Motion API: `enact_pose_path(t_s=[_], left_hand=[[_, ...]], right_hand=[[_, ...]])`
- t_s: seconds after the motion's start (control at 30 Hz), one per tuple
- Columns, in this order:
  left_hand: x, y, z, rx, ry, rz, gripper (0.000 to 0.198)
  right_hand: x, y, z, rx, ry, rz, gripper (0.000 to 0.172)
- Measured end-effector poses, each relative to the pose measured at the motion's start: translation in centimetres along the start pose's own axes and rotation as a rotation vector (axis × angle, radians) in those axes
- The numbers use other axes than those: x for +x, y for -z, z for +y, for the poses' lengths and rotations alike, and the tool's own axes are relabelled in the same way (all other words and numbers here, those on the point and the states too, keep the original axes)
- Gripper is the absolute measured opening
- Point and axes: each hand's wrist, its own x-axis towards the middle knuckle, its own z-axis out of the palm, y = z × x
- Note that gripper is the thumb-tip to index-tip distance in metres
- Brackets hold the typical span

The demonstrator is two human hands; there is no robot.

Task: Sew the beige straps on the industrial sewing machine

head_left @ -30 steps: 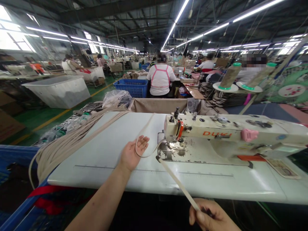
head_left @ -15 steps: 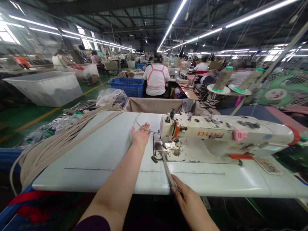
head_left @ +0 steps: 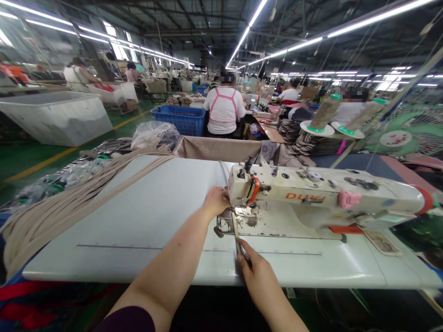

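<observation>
A beige fabric strip (head_left: 235, 225) runs from under the presser foot of the white sewing machine (head_left: 332, 196) toward me. My right hand (head_left: 258, 272) pinches this strip near the table's front edge; a thin dark object, too small to name, shows between its fingers. My left hand (head_left: 216, 201) is at the left of the needle area with its fingers curled together. Its fingertips are partly hidden against the machine head, and I cannot make out what they hold. Behind that hand, a thin length of strip (head_left: 224, 168) curves at the table's back edge.
A bundle of long beige strips (head_left: 69, 203) drapes over the left of the white table (head_left: 138, 226). Behind it are a fabric-lined bin (head_left: 218, 148), a blue crate (head_left: 180, 121) and a seated person (head_left: 224, 110). Thread cones (head_left: 323, 114) and a fan (head_left: 398, 136) stand at right.
My left hand has gone from open, palm up beside the strip, to curled fingers at the needle area, moving right and nearer. My right hand has shifted slightly left and up along the strip.
</observation>
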Motion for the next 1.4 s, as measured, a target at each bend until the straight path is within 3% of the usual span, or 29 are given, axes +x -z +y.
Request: enact_pose_path(t_s=[0.2,0.43,0.93,1.17,1.4], left_hand=[[-0.2,-0.7,0.3,-0.114,0.058,0.103,0.012],[-0.5,-1.3,0.2,-0.332,0.072,0.235,0.022],[-0.3,-1.0,0.0,-0.615,0.178,0.245,0.021],[-0.1,0.1,0.1,-0.851,0.247,0.312,0.016],[-2.3,0.4,1.1,-1.117,0.285,0.382,0.017]], right_hand=[[0.5,-0.2,-0.1,0.056,-0.013,0.038,0.051],[0.4,-0.4,-0.2,0.064,-0.018,0.056,0.05],[1.2,-0.8,0.0,0.025,-0.004,0.09,0.049],[0.6,0.5,0.4,-0.141,0.032,0.249,0.042],[0.3,0.6,0.6,0.071,0.17,0.351,0.035]])
